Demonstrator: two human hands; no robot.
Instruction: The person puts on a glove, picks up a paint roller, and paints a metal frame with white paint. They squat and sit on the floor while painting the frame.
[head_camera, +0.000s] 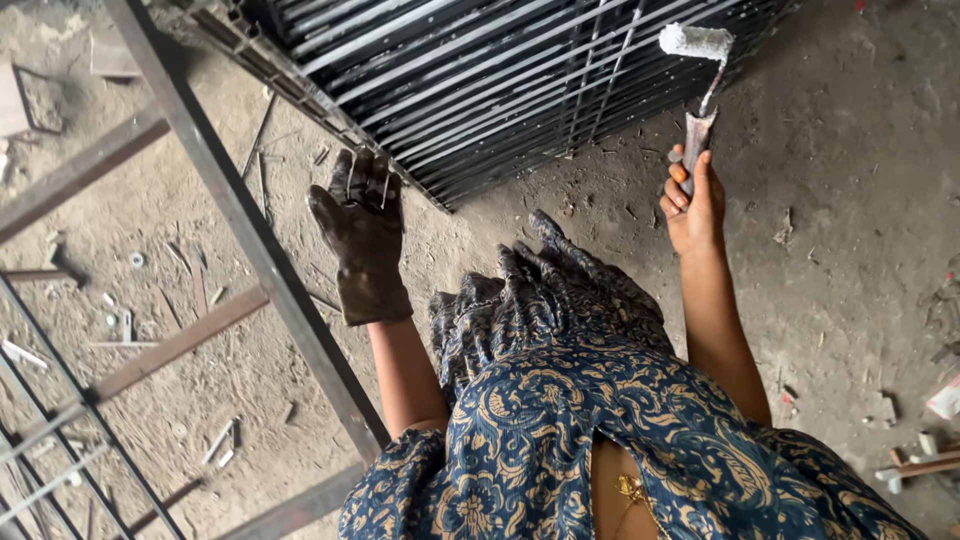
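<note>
Roller (696, 42) on its short handle sits at the far right of the scene, gripped in the right hand (692, 205), whose bare fingers (680, 180) are closed round the paint-caked grip. Its handle runs up and away from the palm, tilting slightly right, and the white sleeve lies crosswise at the tip, just touching the right end of the stack of dark metal grilles (500, 80) that stands on the dirt floor (850, 250). The right arm is stretched nearly straight out from the patterned blue dress (560, 420). The left hand (362, 235), in a dark stained glove, lies well to the left of the roller, fingers spread open and reaching toward the near left corner of the stack, beside a slanting steel frame bar (250, 230). The right hand alone has the tool.
</note>
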